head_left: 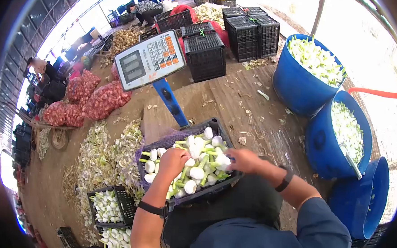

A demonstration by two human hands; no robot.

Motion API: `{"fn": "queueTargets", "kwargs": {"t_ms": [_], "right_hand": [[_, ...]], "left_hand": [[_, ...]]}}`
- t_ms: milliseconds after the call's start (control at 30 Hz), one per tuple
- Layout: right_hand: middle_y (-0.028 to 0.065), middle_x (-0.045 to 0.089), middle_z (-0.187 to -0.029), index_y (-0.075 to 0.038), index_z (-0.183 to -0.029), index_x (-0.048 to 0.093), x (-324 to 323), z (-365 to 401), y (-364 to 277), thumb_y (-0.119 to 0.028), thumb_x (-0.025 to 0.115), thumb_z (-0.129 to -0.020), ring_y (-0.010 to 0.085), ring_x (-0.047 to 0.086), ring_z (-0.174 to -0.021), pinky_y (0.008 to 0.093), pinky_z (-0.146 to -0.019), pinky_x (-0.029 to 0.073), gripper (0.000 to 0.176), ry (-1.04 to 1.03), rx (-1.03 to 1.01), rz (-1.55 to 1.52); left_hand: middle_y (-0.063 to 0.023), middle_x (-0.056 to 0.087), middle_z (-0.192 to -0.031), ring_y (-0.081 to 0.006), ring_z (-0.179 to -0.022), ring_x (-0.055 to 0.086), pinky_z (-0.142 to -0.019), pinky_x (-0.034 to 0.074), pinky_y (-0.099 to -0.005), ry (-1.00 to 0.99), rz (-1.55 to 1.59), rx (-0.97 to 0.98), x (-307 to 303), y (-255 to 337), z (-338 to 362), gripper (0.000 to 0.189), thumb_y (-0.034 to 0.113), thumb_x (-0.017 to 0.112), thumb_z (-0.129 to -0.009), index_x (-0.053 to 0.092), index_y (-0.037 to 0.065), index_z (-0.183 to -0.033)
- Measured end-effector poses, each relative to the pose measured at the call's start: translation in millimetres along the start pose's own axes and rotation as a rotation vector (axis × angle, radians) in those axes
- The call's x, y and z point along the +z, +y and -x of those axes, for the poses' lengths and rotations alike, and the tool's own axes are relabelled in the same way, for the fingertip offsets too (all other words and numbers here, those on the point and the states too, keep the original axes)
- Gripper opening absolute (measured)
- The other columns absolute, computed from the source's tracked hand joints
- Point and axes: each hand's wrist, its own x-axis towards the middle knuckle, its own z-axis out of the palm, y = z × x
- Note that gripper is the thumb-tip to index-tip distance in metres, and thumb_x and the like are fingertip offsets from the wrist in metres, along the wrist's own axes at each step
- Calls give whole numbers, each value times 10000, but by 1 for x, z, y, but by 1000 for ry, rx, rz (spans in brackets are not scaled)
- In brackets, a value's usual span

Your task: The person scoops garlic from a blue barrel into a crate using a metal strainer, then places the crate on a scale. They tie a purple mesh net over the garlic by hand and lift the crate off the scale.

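A black plastic crate in front of me, partly lined with purple netting, is filled with white garlic bulbs on short green stems. My left hand reaches over the crate's left half, fingers curled down among the bulbs; whatever they grip is hidden. At the right side, my right hand has its fingers closed on a garlic bulb. Just behind the crate rises a scale display on a blue post.
Blue barrels holding cut stems stand at the right. Trimmings cover the floor at left, near smaller crates of garlic. Red mesh sacks, stacked black crates and other people are farther back.
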Motion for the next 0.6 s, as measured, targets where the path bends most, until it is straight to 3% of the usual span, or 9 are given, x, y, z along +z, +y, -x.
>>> {"fn": "queueTargets", "kwargs": {"t_ms": [33, 67, 167, 233, 300, 433, 500, 567, 600], "right_hand": [[150, 664, -963, -119, -1175, 610, 22, -7, 4, -280, 718, -786, 353, 644, -923, 438, -810, 508, 435, 103, -169, 11], [132, 653, -921, -111, -1116, 639, 45, -20, 5, -231, 668, -816, 331, 655, -893, 442, -777, 522, 324, 145, -289, 151], [138, 640, -881, -72, -915, 655, 107, -45, -2, -156, 609, -812, 341, 664, -804, 455, -654, 540, 142, -37, -312, 460], [145, 640, -876, -60, -891, 644, 99, -58, 6, -148, 604, -808, 349, 663, -797, 458, -649, 540, 128, 17, -361, 478], [151, 640, -871, -49, -867, 634, 105, -57, 11, -140, 600, -804, 358, 663, -791, 460, -644, 540, 116, 62, -396, 498], [140, 653, -849, -51, -857, 652, 106, -54, 6, -168, 658, -770, 320, 667, -785, 441, -698, 525, 146, 188, -291, 325], [124, 677, -825, -56, -865, 674, 64, -45, 8, -210, 726, -749, 283, 665, -775, 406, -708, 510, 200, -74, -162, -66], [90, 693, -788, -61, -881, 693, 31, -31, 22, -234, 776, -759, 194, 660, -740, 344, -689, 513, 227, -44, -222, -163], [65, 679, -768, -62, -857, 693, 10, -19, 18, -240, 794, -762, 153, 640, -715, 318, -662, 510, 226, -59, -59, -232]], "left_hand": [[-123, 661, -795, -320, -802, 632, -702, 490, -432, 1, 1, -3, -1, 2, 2, 135, 204, 681, -810, 696, 70, -822], [-126, 663, -804, -323, -801, 637, -706, 492, -430, -4, -14, 11, -2, 4, 4, 129, 190, 682, -808, 702, 64, -822], [-127, 656, -810, -329, -799, 636, -710, 493, -436, -56, -112, 20, 4, 9, 16, 114, 173, 675, -810, 703, 62, -816], [-125, 647, -807, -332, -799, 631, -710, 491, -443, -95, -188, 0, 6, 5, 23, 107, 169, 669, -814, 697, 66, -811], [-122, 628, -793, -339, -790, 621, -702, 487, -453, -7, -134, 33, 11, 2, 28, 96, 166, 662, -821, 682, 74, -805], [-121, 617, -802, -337, -786, 622, -690, 495, -454, 24, -189, 40, 10, -9, 29, 127, 182, 651, -842, 643, 62, -801], [-120, 617, -802, -336, -785, 623, -687, 495, -455, 33, -190, 49, 2, -1, 31, 129, 184, 652, -842, 642, 62, -802], [-120, 616, -802, -335, -785, 623, -683, 495, -456, 52, -182, 46, -5, 4, 30, 130, 187, 653, -842, 640, 63, -803], [-120, 620, -796, -338, -779, 619, -683, 488, -450, 51, -184, 58, -7, 4, 29, 120, 179, 656, -839, 651, 65, -803]]}}
